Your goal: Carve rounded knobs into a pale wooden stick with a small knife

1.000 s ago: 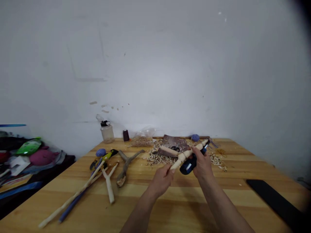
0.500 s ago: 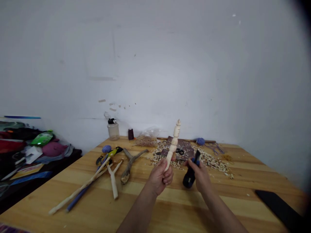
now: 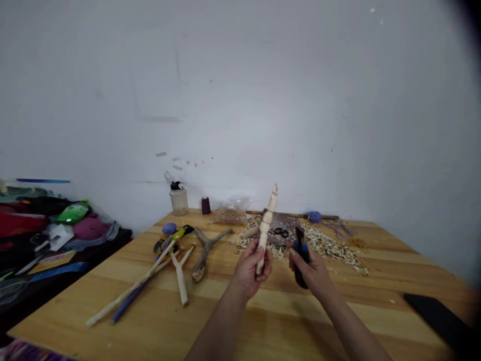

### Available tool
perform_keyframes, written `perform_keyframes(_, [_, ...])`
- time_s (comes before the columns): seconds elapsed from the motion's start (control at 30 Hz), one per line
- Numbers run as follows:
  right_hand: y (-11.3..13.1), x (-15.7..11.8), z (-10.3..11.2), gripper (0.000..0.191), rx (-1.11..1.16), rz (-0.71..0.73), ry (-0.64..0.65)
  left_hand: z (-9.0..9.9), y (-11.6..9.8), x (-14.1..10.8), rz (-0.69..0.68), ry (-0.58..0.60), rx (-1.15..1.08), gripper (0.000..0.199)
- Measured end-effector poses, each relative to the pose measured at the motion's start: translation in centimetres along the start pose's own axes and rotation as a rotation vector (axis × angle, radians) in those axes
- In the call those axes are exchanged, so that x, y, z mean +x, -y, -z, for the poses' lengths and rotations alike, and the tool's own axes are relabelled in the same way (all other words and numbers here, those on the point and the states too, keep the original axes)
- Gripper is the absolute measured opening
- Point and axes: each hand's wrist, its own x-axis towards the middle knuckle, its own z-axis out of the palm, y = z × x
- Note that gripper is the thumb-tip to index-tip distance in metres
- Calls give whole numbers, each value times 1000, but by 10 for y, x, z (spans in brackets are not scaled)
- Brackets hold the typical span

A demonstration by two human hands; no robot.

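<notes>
My left hand (image 3: 251,269) is closed around the lower end of a pale carved wooden stick (image 3: 267,220). The stick stands nearly upright, leaning slightly right, with rounded sections, notches and a pointed tip. To its right, my right hand (image 3: 313,271) grips a black-and-blue utility knife (image 3: 300,277), its dark end pointing up. The knife and the stick are apart. Behind both hands, wood shavings (image 3: 326,245) lie around a brown sheet (image 3: 287,220), on which black-handled scissors (image 3: 281,232) rest.
On the left lie a forked branch (image 3: 203,255), a peeled wooden fork (image 3: 180,281) and long sticks (image 3: 124,301). A bottle (image 3: 179,201), thread spool (image 3: 205,206) and plastic bag (image 3: 230,214) stand near the wall. A black flat object (image 3: 432,313) lies at right.
The carved stick has turned in my left hand, showing another side. My right hand has tilted the knife so its lower end swings right. The view has shifted slightly left.
</notes>
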Motion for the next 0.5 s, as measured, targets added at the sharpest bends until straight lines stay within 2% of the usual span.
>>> perform_keyframes(0.07, [2,0,7,22,-272,159,47,1,0,-1,37,12,3,26])
perform_keyframes(0.17, [3,-2,11,18,-533,314,72,0,-1,-2,88,23,51,26])
perform_keyframes(0.33, [18,-9,8,33,-874,364,128,0,0,-2,94,-9,135,16])
perform_keyframes(0.5, [34,-14,4,30,-1094,385,171,3,5,0,91,-7,110,18])
